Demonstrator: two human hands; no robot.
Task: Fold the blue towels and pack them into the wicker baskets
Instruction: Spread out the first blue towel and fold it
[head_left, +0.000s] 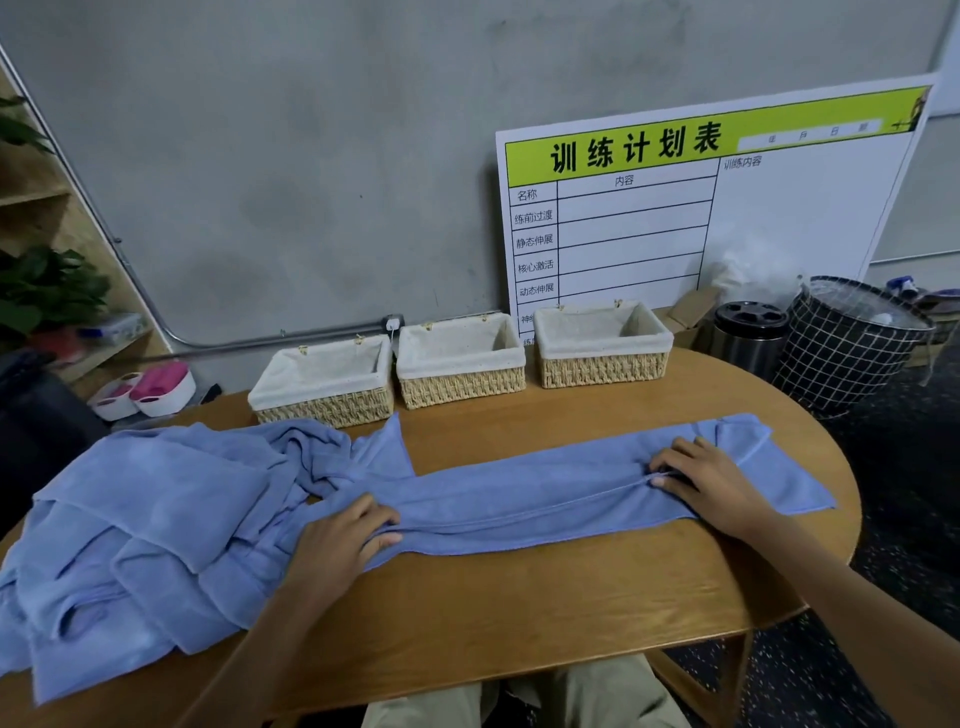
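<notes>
Soft, limp, light towel (545, 493) on table (519, 623): left hand (337, 540) and right hand (711, 483) pinching long fold edge; grab at corners, likely droops mid-span.

Dim, soft light; wide-angle edge distortion.

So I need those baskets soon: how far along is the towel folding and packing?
Nothing is packed yet: all three wicker baskets show only their white liners. In hand is one blue towel, stretched across the table as a long narrow strip, the left hand and right hand gripping its folded edge. Left: finishing that fold, then the heap of unfolded blue towels on the left, then packing.
</notes>
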